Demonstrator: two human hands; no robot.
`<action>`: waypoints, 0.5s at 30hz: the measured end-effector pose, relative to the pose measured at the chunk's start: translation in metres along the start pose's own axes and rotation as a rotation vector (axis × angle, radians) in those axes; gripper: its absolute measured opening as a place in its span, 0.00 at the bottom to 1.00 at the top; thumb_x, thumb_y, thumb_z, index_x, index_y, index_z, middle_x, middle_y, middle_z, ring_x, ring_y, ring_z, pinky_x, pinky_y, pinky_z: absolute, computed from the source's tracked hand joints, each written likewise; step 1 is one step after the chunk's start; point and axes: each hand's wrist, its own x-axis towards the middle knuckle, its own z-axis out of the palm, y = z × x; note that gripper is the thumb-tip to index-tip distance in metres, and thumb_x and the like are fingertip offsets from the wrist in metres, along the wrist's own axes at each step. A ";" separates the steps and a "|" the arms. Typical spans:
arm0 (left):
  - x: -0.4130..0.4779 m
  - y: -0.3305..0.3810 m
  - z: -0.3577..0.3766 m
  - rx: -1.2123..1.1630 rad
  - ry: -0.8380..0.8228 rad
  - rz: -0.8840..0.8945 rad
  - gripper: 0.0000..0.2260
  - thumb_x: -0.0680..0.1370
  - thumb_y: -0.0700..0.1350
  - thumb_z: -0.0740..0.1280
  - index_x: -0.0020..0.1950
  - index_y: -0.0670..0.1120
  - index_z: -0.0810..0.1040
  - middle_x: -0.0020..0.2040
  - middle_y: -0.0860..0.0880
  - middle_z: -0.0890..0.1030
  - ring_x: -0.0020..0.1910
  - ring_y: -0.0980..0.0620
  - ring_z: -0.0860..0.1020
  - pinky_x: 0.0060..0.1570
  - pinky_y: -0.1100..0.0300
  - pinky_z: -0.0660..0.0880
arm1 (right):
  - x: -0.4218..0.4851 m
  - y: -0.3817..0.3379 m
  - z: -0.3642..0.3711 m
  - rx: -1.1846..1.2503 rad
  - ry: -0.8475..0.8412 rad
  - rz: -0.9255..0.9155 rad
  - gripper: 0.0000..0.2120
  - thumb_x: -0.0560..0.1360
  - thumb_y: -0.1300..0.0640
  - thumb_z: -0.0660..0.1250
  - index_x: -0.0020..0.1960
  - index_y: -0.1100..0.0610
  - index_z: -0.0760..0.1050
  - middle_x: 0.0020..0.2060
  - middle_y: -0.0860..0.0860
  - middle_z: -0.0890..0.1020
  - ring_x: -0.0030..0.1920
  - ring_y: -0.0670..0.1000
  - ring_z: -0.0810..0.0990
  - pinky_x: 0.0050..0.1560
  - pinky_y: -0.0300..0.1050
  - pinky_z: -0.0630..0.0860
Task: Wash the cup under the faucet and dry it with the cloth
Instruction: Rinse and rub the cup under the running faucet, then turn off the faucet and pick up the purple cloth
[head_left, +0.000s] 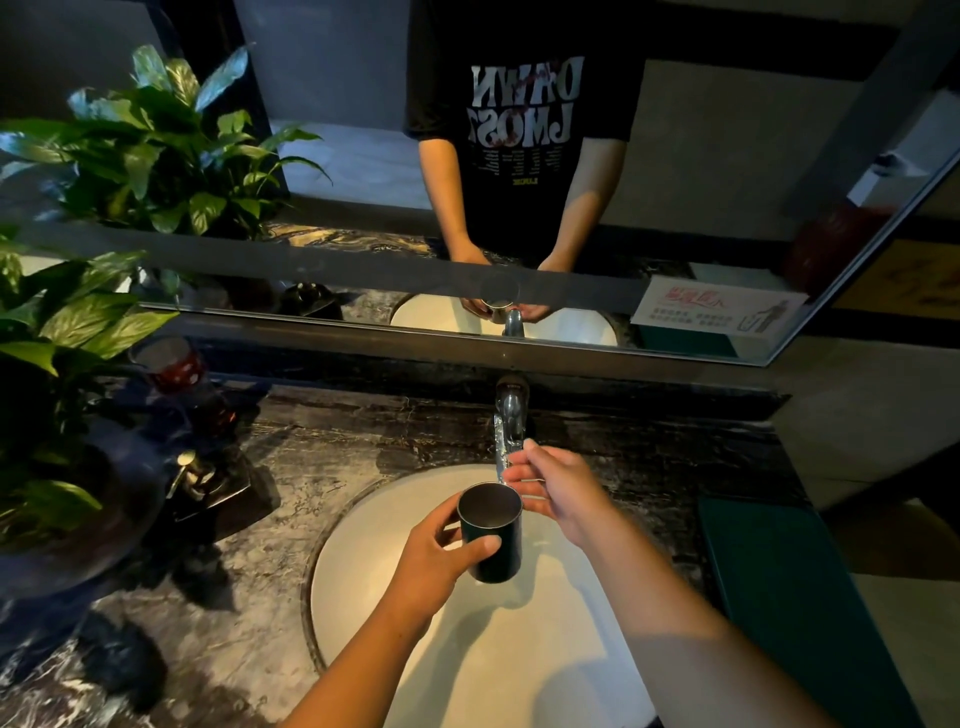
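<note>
Washing seems only begun: the left hand (441, 551) grips the dark cylindrical metal cup (491, 535) under the chrome faucet (510, 415), the right hand (561, 493) hovers relaxed beside it, and drying is not yet done.

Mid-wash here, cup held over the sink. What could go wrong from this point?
1. The left grip holds the cup from one side only; once wet it might slip into the sink.
2. The faucet spout sits over the cup's far rim, not its middle, so water may splash onto the counter.
3. The green cloth lies beside the sink on the right, and splashes could soak it before drying.
</note>
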 end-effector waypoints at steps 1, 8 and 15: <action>-0.001 0.000 0.000 -0.004 0.005 0.001 0.24 0.73 0.43 0.78 0.66 0.59 0.79 0.60 0.60 0.84 0.63 0.54 0.78 0.63 0.50 0.77 | 0.001 -0.005 0.002 -0.004 0.011 0.002 0.15 0.83 0.47 0.63 0.54 0.57 0.82 0.44 0.55 0.87 0.44 0.52 0.86 0.45 0.45 0.82; -0.002 0.002 -0.004 -0.010 0.025 -0.024 0.23 0.73 0.43 0.78 0.65 0.60 0.79 0.59 0.63 0.83 0.62 0.57 0.77 0.62 0.49 0.77 | 0.006 -0.016 0.013 -0.009 0.082 0.007 0.13 0.82 0.51 0.65 0.51 0.60 0.83 0.39 0.53 0.86 0.36 0.47 0.83 0.36 0.38 0.79; -0.005 -0.002 -0.013 0.016 0.026 -0.018 0.25 0.72 0.45 0.78 0.67 0.58 0.78 0.63 0.58 0.82 0.65 0.51 0.76 0.66 0.44 0.76 | 0.009 -0.015 0.014 -0.012 0.099 0.014 0.11 0.82 0.55 0.66 0.46 0.60 0.82 0.33 0.51 0.81 0.30 0.45 0.76 0.34 0.38 0.76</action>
